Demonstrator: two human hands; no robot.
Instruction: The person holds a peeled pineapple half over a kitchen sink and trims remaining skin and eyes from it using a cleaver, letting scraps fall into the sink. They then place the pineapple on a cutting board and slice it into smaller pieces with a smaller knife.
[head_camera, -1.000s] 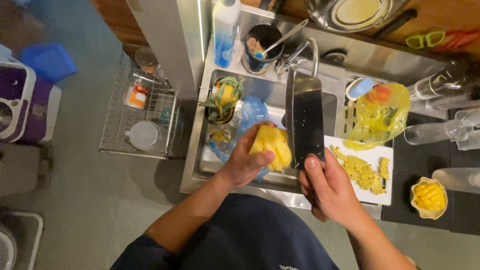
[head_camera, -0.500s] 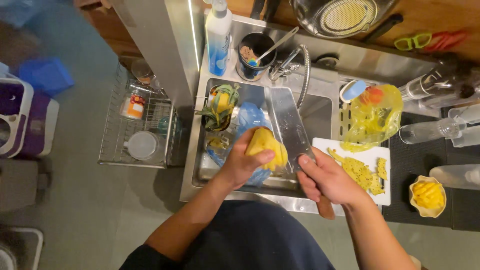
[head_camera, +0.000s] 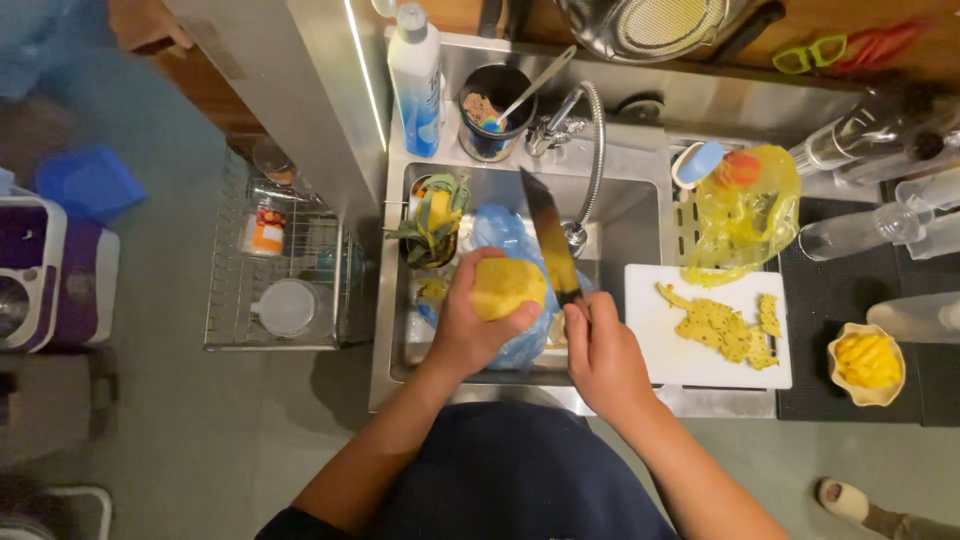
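Note:
My left hand (head_camera: 470, 325) grips a peeled yellow pineapple (head_camera: 507, 287) over the steel sink (head_camera: 630, 205). My right hand (head_camera: 600, 352) holds a large cleaver (head_camera: 549, 237) by its handle, the blade pointing away from me and lying against the right side of the fruit. A blue plastic bag (head_camera: 505, 235) sits in the sink beneath the fruit. The pineapple crown and peel (head_camera: 433, 217) lie at the sink's left side.
A white cutting board (head_camera: 690, 355) with yellow peel strips lies right of the sink. A yellow bowl (head_camera: 866, 363) of fruit pieces, a yellow plastic bag (head_camera: 745, 210), a spray bottle (head_camera: 415, 75), a utensil cup (head_camera: 492, 115), a wire rack (head_camera: 275, 260) and a tap (head_camera: 590, 130) stand around.
The cleaver blade has turned from flat-facing to edge-on against the pineapple. The fruit and both hands stayed over the sink while the view shifted.

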